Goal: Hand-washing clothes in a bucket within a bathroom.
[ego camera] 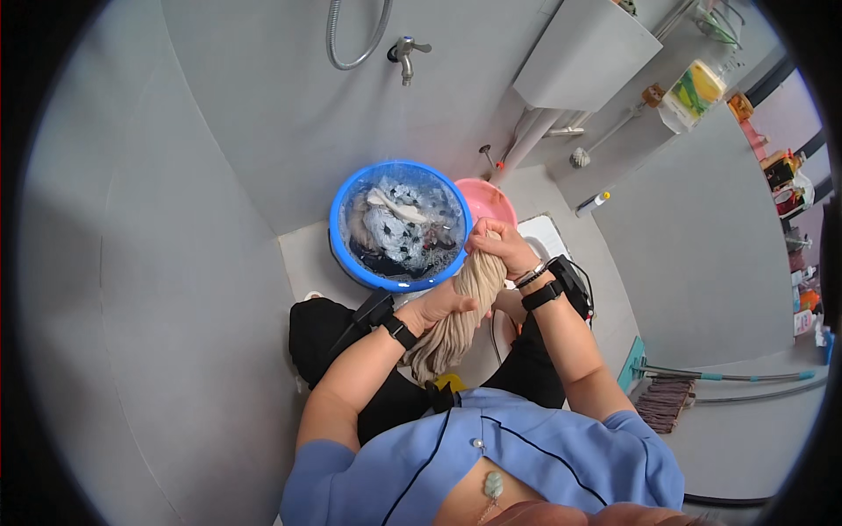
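Note:
A twisted beige cloth (pixel 464 315) hangs between my two hands, its loose folds fanning out below. Around its middle my left hand (pixel 442 304) is closed, thumb across the front. At its upper end my right hand (pixel 501 248) grips the bunched fabric in a fist. Just beyond my hands stands a blue basin (pixel 337 243) of sudsy water. In it soak a light cloth with dark spots (pixel 391 230), a white strip of cloth (pixel 398 205) and dark fabric (pixel 388 264).
A pink basin (pixel 490 197) stands behind the blue one, partly hidden. Above on the wall are a metal tap (pixel 406 59) and a shower hose (pixel 348 62). A flat mop (pixel 633 365) and a brush head (pixel 663 402) lie right; a capped bottle (pixel 592 204) is near the wall.

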Motion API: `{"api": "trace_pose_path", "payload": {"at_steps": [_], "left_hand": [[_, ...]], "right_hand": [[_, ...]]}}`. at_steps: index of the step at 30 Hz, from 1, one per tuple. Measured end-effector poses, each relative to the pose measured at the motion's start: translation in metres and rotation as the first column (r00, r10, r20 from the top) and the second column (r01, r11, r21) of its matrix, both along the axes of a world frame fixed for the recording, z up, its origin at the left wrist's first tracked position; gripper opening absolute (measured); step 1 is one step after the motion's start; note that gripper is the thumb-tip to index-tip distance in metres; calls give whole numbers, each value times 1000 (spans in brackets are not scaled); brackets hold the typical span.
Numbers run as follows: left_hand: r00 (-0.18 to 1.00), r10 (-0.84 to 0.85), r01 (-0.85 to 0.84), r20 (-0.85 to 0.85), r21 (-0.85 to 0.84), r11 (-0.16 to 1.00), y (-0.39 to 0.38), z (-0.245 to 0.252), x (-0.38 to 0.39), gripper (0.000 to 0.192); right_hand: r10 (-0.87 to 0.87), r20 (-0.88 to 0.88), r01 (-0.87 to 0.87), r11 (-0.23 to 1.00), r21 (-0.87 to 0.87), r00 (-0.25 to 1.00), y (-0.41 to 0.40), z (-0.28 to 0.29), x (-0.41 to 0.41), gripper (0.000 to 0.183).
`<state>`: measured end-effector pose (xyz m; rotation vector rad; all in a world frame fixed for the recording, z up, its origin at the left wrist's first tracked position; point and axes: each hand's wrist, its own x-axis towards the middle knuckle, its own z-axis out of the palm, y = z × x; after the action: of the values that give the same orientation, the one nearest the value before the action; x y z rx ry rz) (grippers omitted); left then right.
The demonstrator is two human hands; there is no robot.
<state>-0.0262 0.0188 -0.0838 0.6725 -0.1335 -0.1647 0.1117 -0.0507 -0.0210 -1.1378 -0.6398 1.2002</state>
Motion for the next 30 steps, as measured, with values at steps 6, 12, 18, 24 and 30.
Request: {"api": "trace_pose_path", "payload": {"at_steps": [6, 12, 18, 24, 30], "left_hand": [[968, 247, -214, -37, 384, 898, -16, 2, 6, 52], [926, 370, -261, 72, 830, 494, -28, -61, 23, 62], [934, 356, -91, -37, 938, 335, -36, -60, 16, 54], [933, 334, 20, -134, 946, 323, -42, -58, 10, 47], [942, 325, -89, -83, 872, 481, -53, -79, 6, 51]], "right_hand": [[-129, 256, 187, 958, -216, 958, -4, -33, 4, 14], [-103, 526, 308, 896, -318, 844, -7, -67, 1, 8], [136, 832, 419, 813, -404, 538, -6, -85, -7, 10], [343, 866, 433, 761, -483, 364, -6, -97, -14, 19], [277, 831, 417, 762, -496, 482, -17, -96, -17, 28]]}}
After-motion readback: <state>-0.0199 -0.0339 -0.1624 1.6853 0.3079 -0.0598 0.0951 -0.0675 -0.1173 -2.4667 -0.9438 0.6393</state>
